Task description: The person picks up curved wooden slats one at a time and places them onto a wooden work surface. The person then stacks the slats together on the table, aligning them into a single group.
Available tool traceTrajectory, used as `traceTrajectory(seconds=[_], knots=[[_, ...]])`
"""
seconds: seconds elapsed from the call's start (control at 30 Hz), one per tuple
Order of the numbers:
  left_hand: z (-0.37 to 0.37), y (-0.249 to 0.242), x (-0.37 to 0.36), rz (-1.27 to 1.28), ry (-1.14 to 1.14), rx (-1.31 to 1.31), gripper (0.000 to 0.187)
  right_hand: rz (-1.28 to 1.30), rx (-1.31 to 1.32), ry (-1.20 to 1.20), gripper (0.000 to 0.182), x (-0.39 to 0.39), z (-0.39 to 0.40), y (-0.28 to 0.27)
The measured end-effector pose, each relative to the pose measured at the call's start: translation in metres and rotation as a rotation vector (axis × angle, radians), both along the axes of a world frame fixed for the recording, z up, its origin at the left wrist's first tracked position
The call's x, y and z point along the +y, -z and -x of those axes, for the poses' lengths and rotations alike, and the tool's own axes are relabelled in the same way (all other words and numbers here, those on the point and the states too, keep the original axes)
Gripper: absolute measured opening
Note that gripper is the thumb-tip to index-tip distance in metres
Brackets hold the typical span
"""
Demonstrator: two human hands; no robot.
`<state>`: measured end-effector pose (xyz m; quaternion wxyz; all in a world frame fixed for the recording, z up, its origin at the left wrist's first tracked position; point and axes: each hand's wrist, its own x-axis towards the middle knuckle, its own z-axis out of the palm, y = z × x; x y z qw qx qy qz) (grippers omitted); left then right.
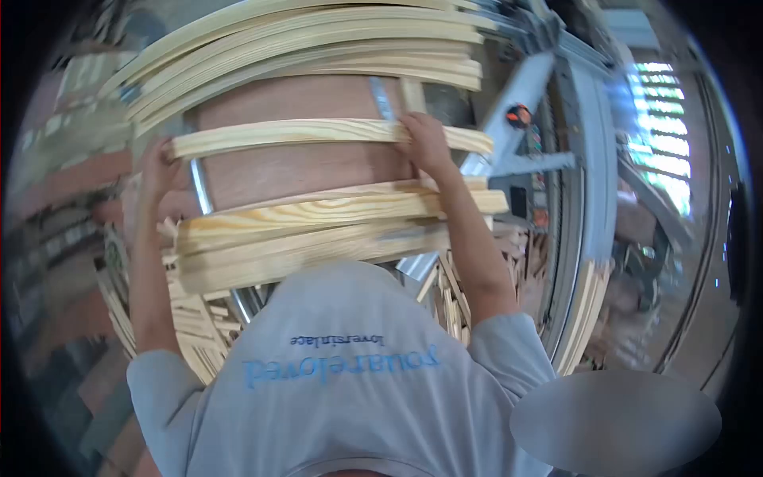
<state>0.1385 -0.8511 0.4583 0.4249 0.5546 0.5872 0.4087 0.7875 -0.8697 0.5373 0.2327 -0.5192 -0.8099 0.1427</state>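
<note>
A pale wooden strip (286, 137) with visible grain lies crosswise in front of me, held near both ends. My left hand (161, 163) is closed round its left end. Towards the right end, my right hand (425, 141) grips the same strip, fingers over its far edge. Nearer my body, a stack of wooden boards (318, 222) rests across metal rails. Beyond the held strip, more long strips (318, 44) lie side by side in a pile. Between the two piles shows a reddish-brown panel (286, 171).
A grey machine frame (588, 151) with an orange-and-black knob (519, 116) stands at the right. Metal rails (200, 187) run under the wood. Loose wooden sticks (453, 306) are piled below, and long strips (584, 318) lean by the machine.
</note>
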Motion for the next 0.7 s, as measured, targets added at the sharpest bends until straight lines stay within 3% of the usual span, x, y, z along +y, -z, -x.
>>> traceTrajectory(seconds=[0.07,0.1,0.17,0.27,0.43,0.53,0.6,0.63,0.67,0.7], knots=[[-0.006,-0.021,-0.001,-0.043,0.117,0.538,0.061,-0.048,-0.004,0.048,0.054,0.001,-0.002,0.004],[-0.018,-0.040,-0.002,-0.053,0.142,0.529,0.061,-0.022,-0.021,0.033,0.053,0.003,-0.001,0.001],[-0.050,-0.078,-0.010,0.124,0.061,0.766,0.060,0.007,-0.038,0.034,0.052,0.004,-0.001,-0.006],[-0.028,-0.053,-0.010,0.093,0.072,0.677,0.059,0.110,-0.102,0.029,0.050,0.007,0.000,-0.012],[-0.039,-0.066,-0.010,0.059,0.063,0.751,0.058,0.114,-0.163,0.045,0.051,0.003,0.003,-0.012],[-0.057,-0.084,-0.016,0.210,0.004,0.725,0.061,0.098,-0.118,0.033,0.051,0.003,0.001,-0.011],[-0.073,-0.095,-0.017,-0.232,0.003,0.883,0.062,0.087,-0.032,0.021,0.052,0.004,-0.007,-0.013],[-0.095,-0.109,-0.017,-0.120,-0.033,1.076,0.061,0.080,0.050,0.010,0.052,0.008,-0.012,-0.016],[-0.163,-0.161,-0.023,-0.001,0.032,1.054,0.056,0.027,0.007,0.053,0.051,0.005,-0.014,-0.034],[-0.140,-0.103,-0.022,-0.185,0.266,0.934,0.055,-0.025,-0.028,0.085,0.051,0.000,-0.020,-0.052]])
